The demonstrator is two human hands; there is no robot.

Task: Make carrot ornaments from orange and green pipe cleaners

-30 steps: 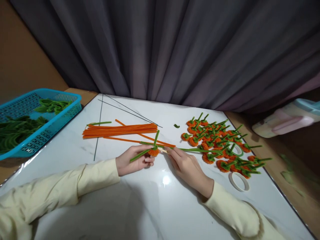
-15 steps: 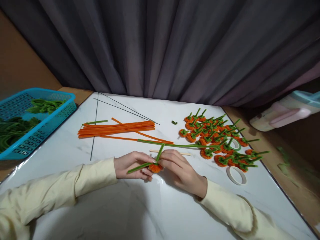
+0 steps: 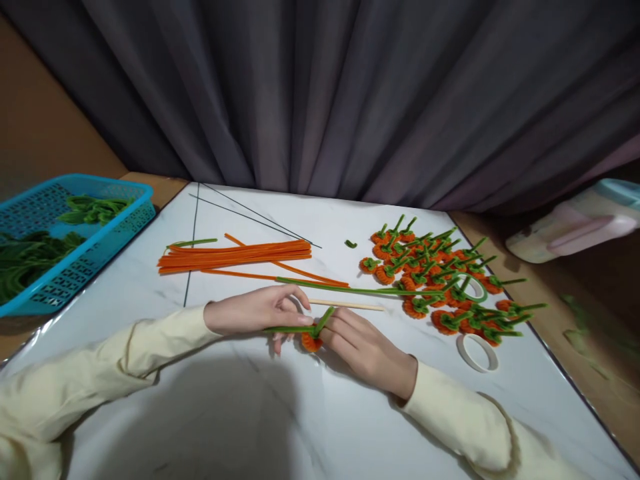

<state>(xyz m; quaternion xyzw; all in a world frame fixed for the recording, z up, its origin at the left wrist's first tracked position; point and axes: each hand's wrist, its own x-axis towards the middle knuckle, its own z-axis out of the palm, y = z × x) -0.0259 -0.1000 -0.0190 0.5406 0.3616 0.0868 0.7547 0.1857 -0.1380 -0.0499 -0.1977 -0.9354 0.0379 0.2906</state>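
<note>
A small orange pipe-cleaner pumpkin (image 3: 311,343) with green pipe-cleaner ends on top is between my hands, just above the white table. My right hand (image 3: 367,350) is closed on its right side, the fingertips partly hidden behind it. My left hand (image 3: 265,312) has its thumb along the green pipe cleaner (image 3: 285,329) that sticks out to the left, with the index finger arched above and the other fingers curled below. A second green end (image 3: 326,319) points up and right. A thin wooden stick (image 3: 345,305) lies just beyond my hands.
Orange pipe cleaners (image 3: 235,257) lie bundled at the left, near dark thin wires (image 3: 255,220). Long green pipe cleaners (image 3: 360,290) stretch toward several finished pumpkins (image 3: 430,267) and a white tape roll (image 3: 477,353). A blue basket (image 3: 120,230) stands left, a bottle (image 3: 570,227) right.
My left hand has shifted left, off the pumpkin's side and onto the green pipe cleaner, which now lies more level. My right hand stays on the pumpkin.
</note>
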